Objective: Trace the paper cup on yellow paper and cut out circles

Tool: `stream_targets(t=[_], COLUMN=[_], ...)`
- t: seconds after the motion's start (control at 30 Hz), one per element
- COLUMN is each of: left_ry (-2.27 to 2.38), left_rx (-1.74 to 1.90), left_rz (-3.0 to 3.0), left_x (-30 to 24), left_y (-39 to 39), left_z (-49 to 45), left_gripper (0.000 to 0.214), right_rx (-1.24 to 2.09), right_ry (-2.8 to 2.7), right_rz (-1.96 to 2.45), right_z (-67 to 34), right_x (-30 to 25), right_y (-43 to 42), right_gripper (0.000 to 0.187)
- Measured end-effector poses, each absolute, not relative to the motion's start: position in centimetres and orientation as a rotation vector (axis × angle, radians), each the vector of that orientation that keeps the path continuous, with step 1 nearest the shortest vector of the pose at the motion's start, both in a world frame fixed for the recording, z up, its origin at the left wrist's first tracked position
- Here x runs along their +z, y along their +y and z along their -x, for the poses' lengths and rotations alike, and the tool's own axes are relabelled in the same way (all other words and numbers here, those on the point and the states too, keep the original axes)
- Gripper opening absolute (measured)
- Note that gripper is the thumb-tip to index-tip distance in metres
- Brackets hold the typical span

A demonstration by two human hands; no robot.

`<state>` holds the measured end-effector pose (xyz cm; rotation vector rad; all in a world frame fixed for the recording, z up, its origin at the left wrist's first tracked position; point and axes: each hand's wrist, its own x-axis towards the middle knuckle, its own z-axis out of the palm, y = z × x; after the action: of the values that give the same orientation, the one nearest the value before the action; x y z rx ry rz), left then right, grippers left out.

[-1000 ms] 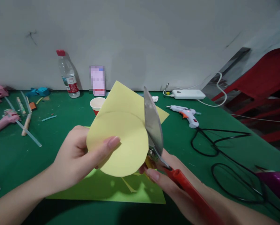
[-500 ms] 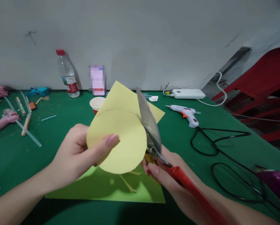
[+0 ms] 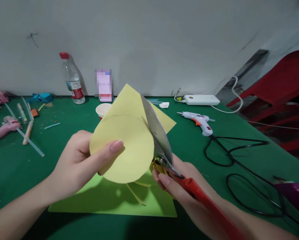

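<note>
My left hand (image 3: pixel 85 160) pinches a sheet of yellow paper (image 3: pixel 125 123), thumb on its front face and the fingers hidden behind. Its lower edge is cut to a smooth round curve, while the upper part still has straight sides and corners. Red-handled scissors (image 3: pixel 159 126) are in my right hand (image 3: pixel 181 186), their blades at the right side of the curve, pointing up and away. A yellow offcut strip hangs by the right fingers near the pivot. Below lies a light green sheet (image 3: pixel 89 203) with thin yellow trimmings (image 3: pixel 136 195) on it.
On the green table (image 3: pixel 64 140) stand a water bottle (image 3: pixel 73 80), a phone (image 3: pixel 104 85) and a paper cup (image 3: pixel 103 109). At right are a white glue gun (image 3: pixel 198 121) with its black cord, and a white power strip (image 3: pixel 201 100). Glue sticks (image 3: pixel 30 141) lie left.
The yellow paper has shifted and turned slightly to the left with my left hand. The scissor blades sit further into it, tilted more to the left.
</note>
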<state>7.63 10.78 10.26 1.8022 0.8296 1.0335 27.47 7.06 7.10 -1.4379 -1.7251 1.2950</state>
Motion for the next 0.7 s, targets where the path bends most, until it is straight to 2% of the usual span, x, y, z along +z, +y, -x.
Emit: stream_targets(t=[0.53, 0.7], left_ry=[0.845, 0.796], left_rx=[1.087, 0.886], left_rz=[-1.729, -1.837], left_x=[10.0, 10.1], left_y=[11.0, 10.8], left_z=[-7.3, -7.9], left_gripper=[0.038, 0.023], right_rx=[1.288, 1.271], right_ry=[-1.721, -1.673], right_rz=[1.523, 1.405], right_z=[-27.4, -27.6], right_x=[7.0, 6.0], right_y=[6.9, 7.0], right_gripper=[0.017, 0.013])
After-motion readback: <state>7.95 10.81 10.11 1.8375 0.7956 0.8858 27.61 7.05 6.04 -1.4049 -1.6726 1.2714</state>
